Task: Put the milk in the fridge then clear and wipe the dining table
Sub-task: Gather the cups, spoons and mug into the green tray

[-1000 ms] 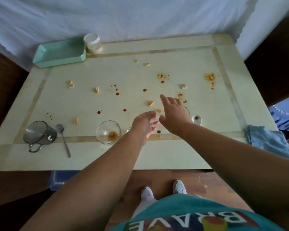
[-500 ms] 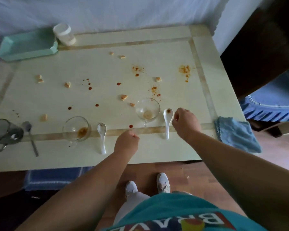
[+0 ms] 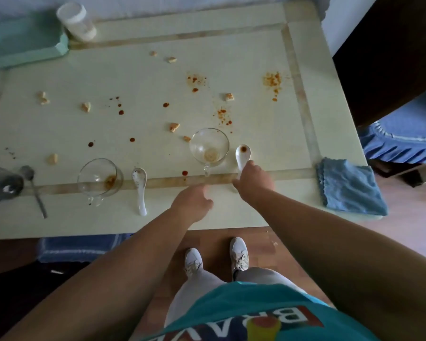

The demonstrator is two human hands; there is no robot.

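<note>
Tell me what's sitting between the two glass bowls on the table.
A white spoon lies between the left glass bowl and the right glass bowl, with a red sauce spot; head view.

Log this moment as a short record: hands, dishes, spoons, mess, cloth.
right hand: closed on the handle of the white spoon beside the right glass cup
left hand: over the table's near edge, holding nothing visible
other dishes: left glass cup, second white spoon, dark mug, metal spoon
mess: crumbs and red spots across the top
cloth: blue cloth at the right edge, unused
</note>
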